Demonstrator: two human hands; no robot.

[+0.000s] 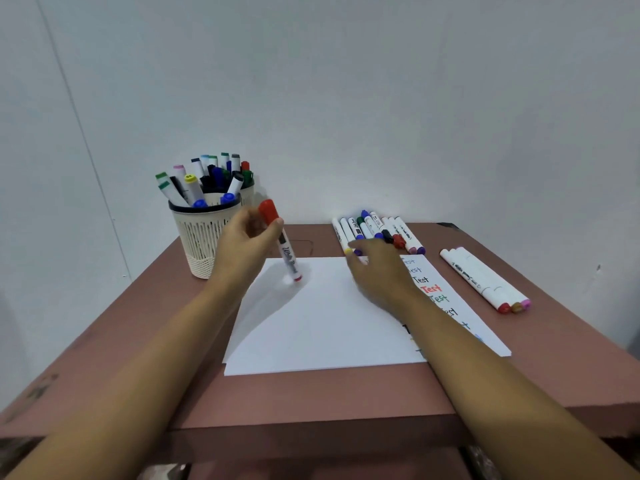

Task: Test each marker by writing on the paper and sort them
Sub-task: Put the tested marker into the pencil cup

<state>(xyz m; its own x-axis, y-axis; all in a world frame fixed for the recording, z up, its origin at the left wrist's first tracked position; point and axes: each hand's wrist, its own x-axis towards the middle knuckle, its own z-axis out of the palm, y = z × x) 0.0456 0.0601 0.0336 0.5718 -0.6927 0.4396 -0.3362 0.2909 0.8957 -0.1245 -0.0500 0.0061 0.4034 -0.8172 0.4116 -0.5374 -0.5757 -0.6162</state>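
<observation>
My left hand (247,242) pinches a red-capped white marker (285,251) that hangs tilted over the far left corner of the white paper (318,327). The cap is on and points up. My right hand (381,271) hovers palm down, fingers relaxed, over the paper's far edge, its fingertips close to a row of several markers (377,232) lying at the back of the table. "Test" is written several times in different colours down the paper's right side (433,289). A cream mesh cup (202,244) at the back left is full of markers.
Three white markers (485,280) lie side by side on the brown table (311,400) to the right of the paper. A second cup (247,194) stands behind the first. A white wall rises right behind the table.
</observation>
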